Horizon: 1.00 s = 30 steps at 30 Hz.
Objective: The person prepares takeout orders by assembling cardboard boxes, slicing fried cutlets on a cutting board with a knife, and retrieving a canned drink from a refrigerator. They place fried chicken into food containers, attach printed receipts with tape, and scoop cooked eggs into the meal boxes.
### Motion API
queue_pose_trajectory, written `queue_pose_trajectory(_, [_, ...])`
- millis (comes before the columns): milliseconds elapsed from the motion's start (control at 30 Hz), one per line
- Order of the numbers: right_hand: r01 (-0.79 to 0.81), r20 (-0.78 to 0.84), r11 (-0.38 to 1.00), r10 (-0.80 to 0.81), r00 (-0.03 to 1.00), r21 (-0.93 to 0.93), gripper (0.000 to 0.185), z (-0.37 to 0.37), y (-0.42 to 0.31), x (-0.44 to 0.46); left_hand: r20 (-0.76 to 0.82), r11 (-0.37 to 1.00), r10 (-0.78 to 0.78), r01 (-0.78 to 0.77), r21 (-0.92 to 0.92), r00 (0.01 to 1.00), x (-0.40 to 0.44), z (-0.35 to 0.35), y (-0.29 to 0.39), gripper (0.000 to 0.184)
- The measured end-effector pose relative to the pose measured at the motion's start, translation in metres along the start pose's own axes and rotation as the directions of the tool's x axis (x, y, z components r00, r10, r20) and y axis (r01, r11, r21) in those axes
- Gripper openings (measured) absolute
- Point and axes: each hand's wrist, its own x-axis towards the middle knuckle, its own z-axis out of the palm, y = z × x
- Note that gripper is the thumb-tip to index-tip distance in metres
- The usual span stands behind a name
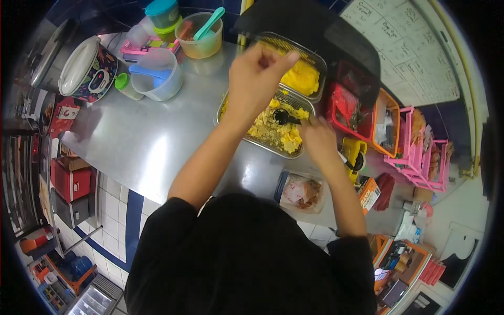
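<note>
My right hand (319,137) is closed round the handle of a black scoop (283,116). The scoop's round head lies among yellow crumbly food (290,139) in the near metal mesh tray (254,140). Above the trays is my left hand (254,76), fingers curled in toward the thumb; whatever they pinch, if anything, is hidden. Beyond it, a second mesh tray (321,68) holds a smooth yellow mass (302,77), partly covered from view by my left hand. A dark, blurred cover-like panel (320,26) stands behind that tray.
On the steel counter (142,126), clear tubs (167,89) and a rice cooker (86,73) stand to the left. A red basket (341,123), yellow container (353,149) and pink rack (415,163) line the right. A plastic box (303,194) sits close to my body.
</note>
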Motion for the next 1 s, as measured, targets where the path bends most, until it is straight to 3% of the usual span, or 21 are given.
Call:
queue_pose_trajectory(33, [0.013,0.025,0.999,-0.012,1.000,-0.049,0.024,0.026,0.017,0.023,-0.110,0.989,0.097,-0.084,0.120,0.989,0.015,0.004,0.009,0.049])
queue_pose_trajectory(67, [0.031,0.048,0.995,-0.027,0.999,-0.094,0.025,0.044,0.029,0.039,-0.125,0.988,0.103,-0.087,0.126,0.987,0.026,0.006,0.016,0.049])
queue_pose_trajectory(100, [0.051,0.043,0.995,-0.047,0.998,-0.091,0.025,0.050,0.033,0.047,-0.216,0.930,0.270,-0.195,0.313,0.938,0.036,0.007,0.022,0.061])
queue_pose_trajectory(133, [0.051,0.148,0.994,-0.036,0.988,-0.097,0.026,0.055,0.035,0.056,-0.268,0.825,0.436,-0.262,0.500,0.859,0.047,0.005,0.027,0.077])
queue_pose_trajectory(167, [0.051,0.253,0.993,-0.023,0.967,-0.104,0.028,0.060,0.035,0.063,-0.279,0.821,0.436,-0.250,0.514,0.856,0.062,0.001,0.032,0.077])
queue_pose_trajectory(233, [0.065,0.276,0.998,-0.057,0.960,-0.022,0.028,0.051,0.028,0.063,0.017,0.341,0.867,-0.616,0.710,0.499,0.091,-0.009,0.041,0.073])
queue_pose_trajectory(267, [0.054,0.296,0.997,-0.066,0.953,0.051,0.028,0.050,0.026,0.061,0.018,0.347,0.859,-0.607,0.715,0.512,0.100,-0.013,0.046,0.073])
queue_pose_trajectory(300, [0.088,0.260,0.988,-0.119,0.958,0.129,0.024,0.056,0.027,0.059,0.164,0.507,0.716,-0.668,0.545,0.678,0.107,-0.016,0.053,0.072])
queue_pose_trajectory(333, [0.086,0.275,0.987,-0.121,0.954,0.134,0.024,0.059,0.023,0.058,0.340,0.673,0.547,-0.644,0.363,0.765,0.112,-0.019,0.057,0.072])
queue_pose_trajectory(400, [0.294,-0.009,0.949,-0.295,0.955,0.109,0.020,0.059,0.008,0.061,0.341,0.674,0.566,-0.660,0.331,0.750,0.114,-0.023,0.058,0.072])
queue_pose_trajectory(533, [0.389,-0.028,0.917,-0.392,0.919,-0.090,0.017,0.061,-0.011,0.101,0.328,0.671,0.586,-0.670,0.318,0.741,0.103,-0.027,0.062,0.072])
queue_pose_trajectory(600, [0.435,-0.017,0.848,-0.461,0.887,-0.301,0.017,0.090,-0.014,0.119,0.324,0.663,0.588,-0.671,0.331,0.741,0.104,-0.027,0.057,0.072])
queue_pose_trajectory(733, [0.497,0.113,0.816,-0.487,0.866,-0.294,0.020,0.111,-0.024,0.117,0.347,0.683,0.562,-0.658,0.317,0.751,0.093,-0.043,0.058,0.071])
queue_pose_trajectory(833, [0.308,0.033,0.943,-0.314,0.949,0.126,0.013,0.106,-0.016,0.125,0.300,0.675,0.605,-0.675,0.299,0.738,0.096,-0.035,0.050,0.071])
queue_pose_trajectory(867, [0.308,0.037,0.944,-0.314,0.949,0.118,0.013,0.100,-0.010,0.122,0.285,0.667,0.622,-0.684,0.296,0.729,0.097,-0.034,0.049,0.070])
queue_pose_trajectory(933, [0.193,0.136,0.860,-0.287,0.948,0.472,0.011,0.082,-0.002,0.121,0.253,0.660,0.644,-0.692,0.294,0.722,0.096,-0.033,0.050,0.069])
queue_pose_trajectory(1000, [0.183,0.156,0.829,-0.307,0.939,0.528,0.010,0.069,-0.007,0.105,0.260,0.657,0.636,-0.687,0.310,0.726,0.095,-0.036,0.050,0.069])
